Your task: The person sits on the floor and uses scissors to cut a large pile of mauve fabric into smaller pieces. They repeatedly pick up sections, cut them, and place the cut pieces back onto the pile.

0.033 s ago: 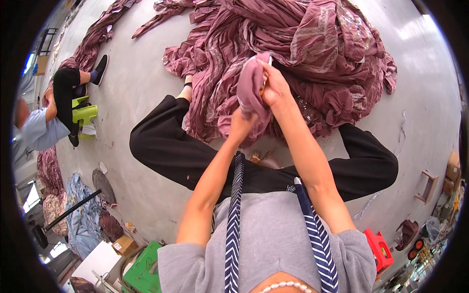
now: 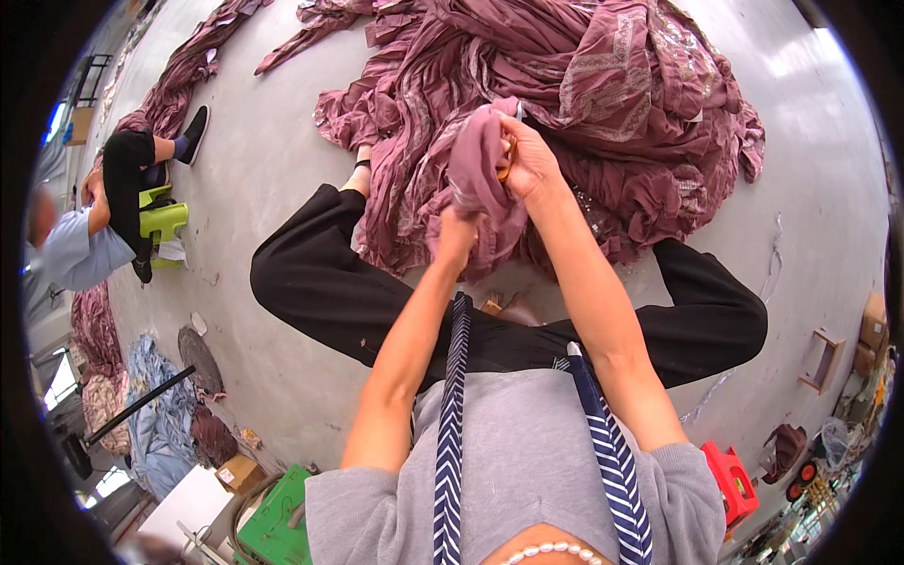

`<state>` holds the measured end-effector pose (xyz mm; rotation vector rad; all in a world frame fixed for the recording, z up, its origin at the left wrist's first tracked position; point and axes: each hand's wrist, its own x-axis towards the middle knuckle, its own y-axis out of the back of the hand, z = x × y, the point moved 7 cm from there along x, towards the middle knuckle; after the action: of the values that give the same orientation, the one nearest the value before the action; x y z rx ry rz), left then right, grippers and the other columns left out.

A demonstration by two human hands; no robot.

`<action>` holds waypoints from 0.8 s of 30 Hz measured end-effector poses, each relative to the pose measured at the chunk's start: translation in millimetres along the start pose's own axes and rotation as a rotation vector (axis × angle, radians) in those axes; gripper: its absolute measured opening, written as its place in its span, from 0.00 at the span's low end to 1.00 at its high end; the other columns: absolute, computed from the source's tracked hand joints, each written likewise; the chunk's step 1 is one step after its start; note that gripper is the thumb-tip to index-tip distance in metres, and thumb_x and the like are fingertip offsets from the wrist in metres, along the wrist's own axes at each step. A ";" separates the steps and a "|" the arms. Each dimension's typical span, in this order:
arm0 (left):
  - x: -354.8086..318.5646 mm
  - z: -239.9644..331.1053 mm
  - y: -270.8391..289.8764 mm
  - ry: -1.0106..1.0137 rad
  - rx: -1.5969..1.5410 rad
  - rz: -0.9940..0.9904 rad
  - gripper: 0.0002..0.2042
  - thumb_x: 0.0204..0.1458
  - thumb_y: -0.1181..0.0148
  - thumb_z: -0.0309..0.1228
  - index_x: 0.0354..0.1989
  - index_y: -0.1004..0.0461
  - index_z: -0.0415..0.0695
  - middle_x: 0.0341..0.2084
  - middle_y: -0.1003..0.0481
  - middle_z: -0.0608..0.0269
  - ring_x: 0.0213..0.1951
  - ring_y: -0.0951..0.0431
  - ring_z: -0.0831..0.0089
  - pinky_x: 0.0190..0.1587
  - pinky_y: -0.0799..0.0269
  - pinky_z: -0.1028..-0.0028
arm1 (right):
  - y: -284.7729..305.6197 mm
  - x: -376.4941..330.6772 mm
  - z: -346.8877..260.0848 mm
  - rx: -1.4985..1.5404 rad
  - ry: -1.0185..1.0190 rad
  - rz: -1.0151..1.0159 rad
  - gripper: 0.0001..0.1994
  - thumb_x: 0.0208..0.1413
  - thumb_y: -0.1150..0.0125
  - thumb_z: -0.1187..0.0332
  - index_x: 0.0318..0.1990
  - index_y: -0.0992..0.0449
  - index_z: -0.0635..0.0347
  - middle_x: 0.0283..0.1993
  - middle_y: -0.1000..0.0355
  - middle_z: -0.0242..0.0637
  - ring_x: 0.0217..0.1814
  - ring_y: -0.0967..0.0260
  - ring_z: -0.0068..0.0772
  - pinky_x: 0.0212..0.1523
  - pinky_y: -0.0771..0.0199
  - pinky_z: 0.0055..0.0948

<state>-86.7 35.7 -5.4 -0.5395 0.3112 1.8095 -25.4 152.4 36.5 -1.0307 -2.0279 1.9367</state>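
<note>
My left hand (image 2: pixel 458 235): clutching mauve cloth (image 2: pixel 476 162)
Right hand (image 2: pixel 532 171): gripping its far end
Cloth step: handling; next likely needs steadiness

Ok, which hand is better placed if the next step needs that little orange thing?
Probably the right hand. The orange thing shows in its grip, beside the far end of the cloth. The left hand is nearer the body, partly hidden by the cloth and apart from the orange thing.

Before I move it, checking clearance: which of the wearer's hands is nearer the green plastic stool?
Left: the left hand is well right of the green plastic stool; the right hand is farther right and forward.
</note>
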 end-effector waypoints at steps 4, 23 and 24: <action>31.4 11.2 36.1 0.179 -0.631 -0.022 0.18 0.53 0.46 0.33 0.51 0.32 0.41 0.47 0.29 0.57 0.47 0.27 0.63 0.49 0.28 0.61 | 53.1 -20.6 -32.0 -0.454 0.016 0.309 0.09 0.57 0.48 0.65 0.39 0.28 0.61 0.22 0.34 0.28 0.14 0.50 0.15 0.12 0.53 0.16; 47.4 42.7 41.1 0.106 -0.830 -0.038 0.13 0.57 0.51 0.36 0.47 0.30 0.45 0.40 0.25 0.67 0.42 0.26 0.72 0.47 0.30 0.71 | 57.9 -70.2 31.6 -0.463 0.204 0.316 0.07 0.54 0.43 0.69 0.28 0.34 0.58 0.20 0.34 0.31 0.16 0.36 0.20 0.11 0.49 0.15; 40.7 40.7 38.2 0.108 -0.839 -0.074 0.12 0.57 0.50 0.36 0.46 0.30 0.47 0.40 0.25 0.69 0.41 0.26 0.73 0.47 0.30 0.71 | 62.4 -69.3 25.4 -0.371 0.195 0.340 0.07 0.54 0.44 0.68 0.28 0.34 0.58 0.19 0.34 0.31 0.16 0.36 0.21 0.11 0.49 0.16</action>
<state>-140.6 77.1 6.5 -1.2097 -0.4234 1.7930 35.6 87.9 -1.7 -1.6734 -2.2624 1.5358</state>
